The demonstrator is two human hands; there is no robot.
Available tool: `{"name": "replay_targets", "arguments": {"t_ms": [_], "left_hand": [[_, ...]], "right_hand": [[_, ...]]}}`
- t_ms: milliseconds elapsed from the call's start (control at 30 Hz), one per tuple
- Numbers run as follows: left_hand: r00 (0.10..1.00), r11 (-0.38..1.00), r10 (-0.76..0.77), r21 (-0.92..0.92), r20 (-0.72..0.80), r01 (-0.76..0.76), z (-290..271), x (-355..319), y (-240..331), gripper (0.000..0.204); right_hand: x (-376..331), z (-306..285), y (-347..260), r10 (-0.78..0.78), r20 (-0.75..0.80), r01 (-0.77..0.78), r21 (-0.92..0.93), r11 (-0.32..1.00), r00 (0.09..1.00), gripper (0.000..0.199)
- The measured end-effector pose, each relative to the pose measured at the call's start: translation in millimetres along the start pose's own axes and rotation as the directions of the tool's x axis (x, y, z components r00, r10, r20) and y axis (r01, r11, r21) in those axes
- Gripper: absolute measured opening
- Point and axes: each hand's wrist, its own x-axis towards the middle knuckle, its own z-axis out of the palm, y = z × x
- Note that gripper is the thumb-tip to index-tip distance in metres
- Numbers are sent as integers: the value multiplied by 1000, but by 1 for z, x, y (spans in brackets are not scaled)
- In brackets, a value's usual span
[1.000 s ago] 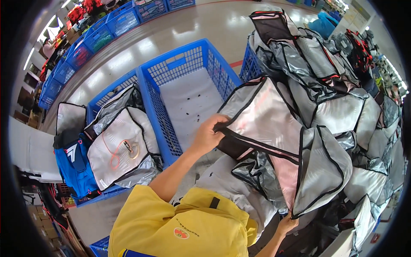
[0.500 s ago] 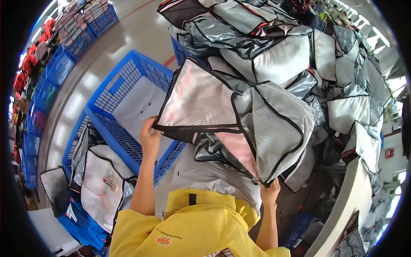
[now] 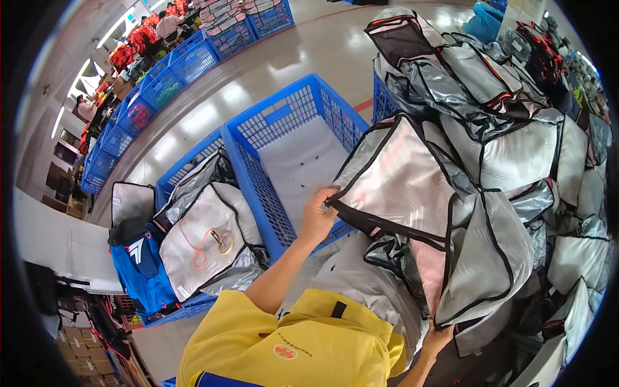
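Left hand (image 3: pixel 318 216) is closed on the black-edged corner of a silver-and-pale-pink bag lining (image 3: pixel 406 177), thumb and fingers pinching the binding; right hand (image 3: pixel 437 340) grips the lining's near lower corner, its fingertips partly hidden by the cloth. Held by these 2 corners, the lining spreads in front of the body, between the open blue mesh crate (image 3: pixel 267 117) and the heap of silver-grey linings (image 3: pixel 519 155).

Its far edge looks close against the heap, so a pull toward the body could snag a seam or drag a loose piece down; whether they actually touch, I cannot tell. Each grip takes only a narrow strip of binding, and a sharp tug might let a corner slip. Slack foil-like folds (image 3: pixel 393 251) hang beneath and could bunch or twist if the 2 hands moved unevenly.

As for pose, the left forearm reaches forward and rightward from the yellow sleeve, toward the crate's near side. The right forearm rises from the lower edge, its hand nearer the body and lower.
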Motion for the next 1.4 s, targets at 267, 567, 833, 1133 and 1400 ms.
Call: {"name": "replay_targets", "arguments": {"t_ms": [267,567,833,1133,1400], "left_hand": [[995,994,-4,105,104,-7,7,8,6,32],[973,943,216,242,76,-228,8,2,45,47],[579,659,620,49,530,-751,96,-5,113,22],[205,308,496,49,844,-950,160,-11,150,29],[227,373,637,-37,737,-927,115,-33,148,15]], "right_hand": [[-7,0,-8,168,-38,-160,164,973,985,52],[10,-5,-8,-45,64,50,-79,996,997,54],[9,-16,-25,28,124,-28,0,1000,992,92],[93,-45,-141,-78,-417,54,-69,996,905,113],[179,-46,-25,348,-420,-340,97,935,838,35]]}}
